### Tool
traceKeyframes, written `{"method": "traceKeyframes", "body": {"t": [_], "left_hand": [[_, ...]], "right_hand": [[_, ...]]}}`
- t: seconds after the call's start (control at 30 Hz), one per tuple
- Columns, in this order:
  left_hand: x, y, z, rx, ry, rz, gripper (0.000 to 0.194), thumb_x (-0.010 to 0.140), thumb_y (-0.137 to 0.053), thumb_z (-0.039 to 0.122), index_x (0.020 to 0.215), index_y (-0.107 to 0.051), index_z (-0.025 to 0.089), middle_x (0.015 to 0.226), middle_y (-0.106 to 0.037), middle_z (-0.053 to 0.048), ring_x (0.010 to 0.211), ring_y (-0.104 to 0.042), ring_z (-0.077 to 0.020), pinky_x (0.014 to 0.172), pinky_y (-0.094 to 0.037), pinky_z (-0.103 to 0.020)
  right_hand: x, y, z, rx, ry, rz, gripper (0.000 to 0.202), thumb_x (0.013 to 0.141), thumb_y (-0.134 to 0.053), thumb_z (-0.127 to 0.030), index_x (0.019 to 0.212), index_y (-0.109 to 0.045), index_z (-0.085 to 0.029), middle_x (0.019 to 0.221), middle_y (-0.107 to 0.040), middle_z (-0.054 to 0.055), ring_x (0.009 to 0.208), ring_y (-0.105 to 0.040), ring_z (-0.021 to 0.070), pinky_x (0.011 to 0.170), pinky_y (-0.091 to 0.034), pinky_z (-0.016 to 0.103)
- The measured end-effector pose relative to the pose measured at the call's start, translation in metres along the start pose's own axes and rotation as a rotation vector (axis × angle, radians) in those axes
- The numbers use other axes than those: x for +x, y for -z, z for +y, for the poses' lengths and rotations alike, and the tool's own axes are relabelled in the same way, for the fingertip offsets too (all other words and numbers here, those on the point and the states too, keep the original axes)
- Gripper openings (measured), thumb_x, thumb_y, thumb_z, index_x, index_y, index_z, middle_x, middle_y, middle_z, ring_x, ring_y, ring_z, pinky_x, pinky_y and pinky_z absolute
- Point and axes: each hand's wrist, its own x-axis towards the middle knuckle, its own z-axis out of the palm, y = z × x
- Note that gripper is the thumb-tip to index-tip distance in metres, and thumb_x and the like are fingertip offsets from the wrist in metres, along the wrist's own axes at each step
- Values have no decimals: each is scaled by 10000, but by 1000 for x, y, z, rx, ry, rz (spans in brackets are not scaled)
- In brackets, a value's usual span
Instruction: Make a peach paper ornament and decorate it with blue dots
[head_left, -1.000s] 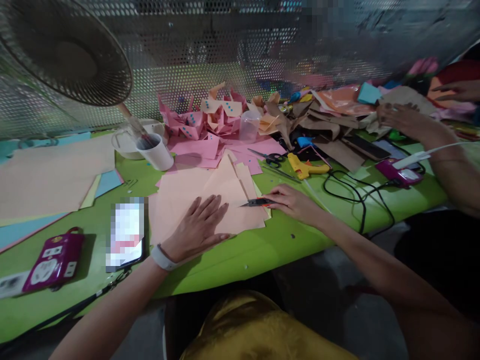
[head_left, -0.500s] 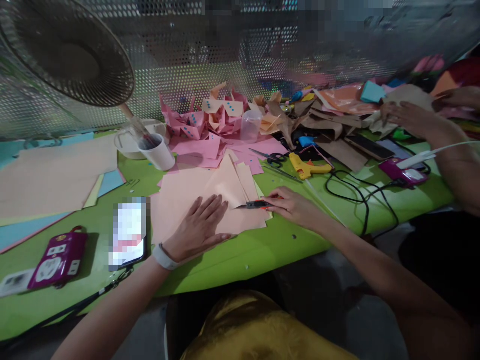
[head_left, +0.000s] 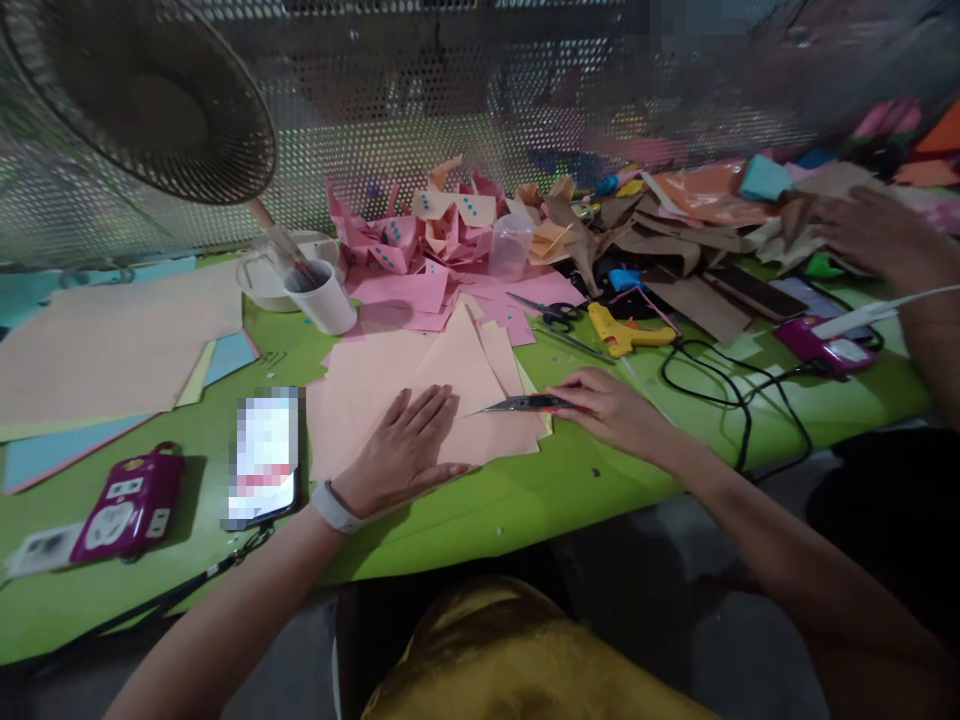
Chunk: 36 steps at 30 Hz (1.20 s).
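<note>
My left hand [head_left: 409, 440] lies flat with its fingers stretched out on a stack of peach paper sheets [head_left: 352, 385]. In my right hand [head_left: 611, 412] is a utility knife [head_left: 529, 403] with orange on its handle, its pointed tip aimed left, close above or touching the paper; I cannot tell which. The blade is right of my left fingertips. Folded, pointed peach paper pieces [head_left: 469, 345] rest on the stack just beyond the knife. A yellowish sheet edge shows under the stack at its right side.
Scissors [head_left: 559, 316] and a yellow glue gun [head_left: 626, 332] with a black cord lie right of the stack. A white mug [head_left: 326, 300], a lit phone [head_left: 264, 460] and a purple device [head_left: 131, 505] are left. Behind stand pink folded papers [head_left: 390, 240]. Another person's hand [head_left: 874, 235] touches brown paper.
The view has shifted slightly. The knife now lies a little flatter, with more blade showing. My left hand stays pressed on the paper. The other person's hand has moved right.
</note>
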Motion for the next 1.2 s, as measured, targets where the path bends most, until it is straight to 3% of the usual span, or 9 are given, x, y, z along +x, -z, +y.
{"method": "traceKeyframes", "body": {"t": [0.37, 0.57, 0.73, 1.2], "left_hand": [[1, -3, 1, -7, 11, 17, 862, 921, -334, 669, 1560, -13, 186, 1598, -245, -114, 1485, -168, -278, 1206, -108, -492], [0, -6, 0, -1, 12, 18, 883, 916, -328, 679, 1559, -4, 167, 1598, -240, -129, 1485, -167, -279, 1205, -102, -497], [2, -5, 1, -4, 30, -8, 890, 909, -296, 703, 1557, -82, 131, 1591, -247, -151, 1483, -174, -285, 1206, -86, -493], [0, -7, 1, -29, 30, -4, 890, 901, -339, 701, 1558, -71, 164, 1599, -235, -129, 1489, -149, -282, 1207, -80, -508]], "right_hand": [[24, -14, -31, -15, -12, -47, 367, 967, -481, -323, 1301, -611, -246, 1082, -631, 121, 1031, -590, 274, 840, -558, 455], [31, -23, -30, 28, 46, -28, 341, 956, -517, -312, 1260, -640, -217, 1070, -629, 117, 1027, -592, 255, 899, -533, 437], [25, -18, -25, 95, 45, -43, 361, 953, -525, -331, 1282, -631, -227, 1039, -627, 115, 994, -590, 250, 848, -545, 427], [29, -22, -35, 69, 56, -46, 360, 967, -501, -349, 1259, -640, -191, 1055, -628, 123, 1004, -586, 248, 867, -548, 432]]}}
